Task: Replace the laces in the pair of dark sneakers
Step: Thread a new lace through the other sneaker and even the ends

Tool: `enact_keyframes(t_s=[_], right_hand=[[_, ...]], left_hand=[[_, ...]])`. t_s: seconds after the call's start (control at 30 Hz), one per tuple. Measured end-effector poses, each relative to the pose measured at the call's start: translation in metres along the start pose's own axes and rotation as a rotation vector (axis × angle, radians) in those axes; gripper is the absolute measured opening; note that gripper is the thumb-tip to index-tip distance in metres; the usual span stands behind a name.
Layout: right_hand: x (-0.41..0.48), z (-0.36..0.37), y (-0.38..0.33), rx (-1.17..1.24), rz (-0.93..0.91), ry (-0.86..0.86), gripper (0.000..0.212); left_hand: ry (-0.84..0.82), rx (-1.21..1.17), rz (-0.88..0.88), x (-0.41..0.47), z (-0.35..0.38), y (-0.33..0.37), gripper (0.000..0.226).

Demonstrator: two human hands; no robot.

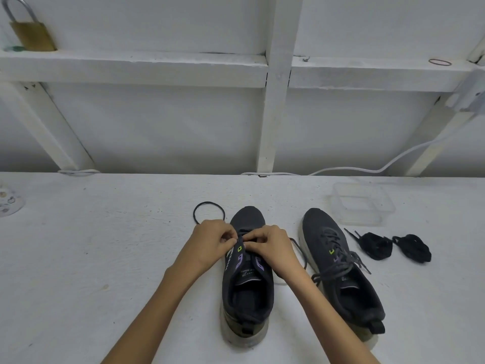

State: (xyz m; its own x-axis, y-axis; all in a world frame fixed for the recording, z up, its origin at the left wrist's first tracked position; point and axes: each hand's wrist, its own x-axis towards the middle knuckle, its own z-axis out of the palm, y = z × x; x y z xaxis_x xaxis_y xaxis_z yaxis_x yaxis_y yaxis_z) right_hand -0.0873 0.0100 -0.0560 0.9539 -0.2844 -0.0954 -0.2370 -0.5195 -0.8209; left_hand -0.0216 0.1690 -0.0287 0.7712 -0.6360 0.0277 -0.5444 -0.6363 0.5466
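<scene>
a: hands first. left hand: fingers curled, thumb and forefinger pinching the grey lace at the left eyelet row of the first sneaker.
b: right hand?
a: same posture. fingers curled tight, pinching the lace over the tongue, just across from the left. fingertips of both nearly meet. the exact bit of lace under them is hidden.
b: lace path?
a: one length leaves the sneaker's right side and curves over the table beside the right wrist. a dark cord loop lies just beyond the left hand; cannot tell if it is the same lace.
b: sneaker position?
a: upright on its sole, mid-table, toe pointing away, heel toward the person. tongue and purple eyelet tabs exposed nearer the heel.
b: the other one?
a: second sneaker just to the right, roughly parallel, not touching. laced, with loose ends lying over its opening.
b: further out?
a: two bundles of black laces right of it, side by side. clear plastic container beyond them, near the table's back edge. white cable along that edge. on the ledge above: brass padlock far left, rubber band far right.
</scene>
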Motion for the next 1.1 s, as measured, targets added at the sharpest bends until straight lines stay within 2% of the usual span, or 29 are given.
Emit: enact_keyframes(t_s=[0.1, 0.17, 0.27, 0.37, 0.43, 0.57, 0.67, 0.9, 1.1], right_hand=[[0.0, 0.0, 0.0, -0.017, 0.028, -0.011, 0.014], [-0.001, 0.0, -0.001, -0.047, 0.042, -0.011, 0.013], [-0.001, 0.001, -0.003, -0.136, 0.052, 0.002, 0.01], [-0.001, 0.001, -0.005, -0.189, 0.03, 0.006, 0.008], [-0.002, 0.0, -0.005, -0.207, -0.01, -0.021, 0.007], [-0.004, -0.004, -0.002, -0.234, -0.071, -0.087, 0.007], [-0.003, -0.008, 0.002, -0.117, -0.066, -0.121, 0.005], [-0.004, -0.023, -0.004, 0.401, 0.052, -0.166, 0.008], [0.002, -0.039, -0.017, 0.477, 0.014, -0.108, 0.009]], left_hand=[[-0.106, 0.043, -0.01, 0.012, -0.004, 0.005, 0.009], [-0.145, -0.08, -0.042, 0.016, -0.004, 0.003, 0.01], [-0.12, -0.228, -0.065, 0.014, -0.001, -0.003, 0.019], [-0.045, -0.262, -0.088, 0.007, 0.004, -0.003, 0.012], [-0.02, -0.223, -0.084, 0.002, 0.006, -0.003, 0.009], [-0.023, -0.112, -0.072, -0.001, 0.009, -0.005, 0.027], [-0.019, -0.067, -0.079, -0.002, 0.008, -0.005, 0.034], [0.034, -0.051, -0.118, -0.007, 0.015, 0.001, 0.038], [0.095, -0.014, -0.117, -0.009, 0.022, 0.004, 0.027]])
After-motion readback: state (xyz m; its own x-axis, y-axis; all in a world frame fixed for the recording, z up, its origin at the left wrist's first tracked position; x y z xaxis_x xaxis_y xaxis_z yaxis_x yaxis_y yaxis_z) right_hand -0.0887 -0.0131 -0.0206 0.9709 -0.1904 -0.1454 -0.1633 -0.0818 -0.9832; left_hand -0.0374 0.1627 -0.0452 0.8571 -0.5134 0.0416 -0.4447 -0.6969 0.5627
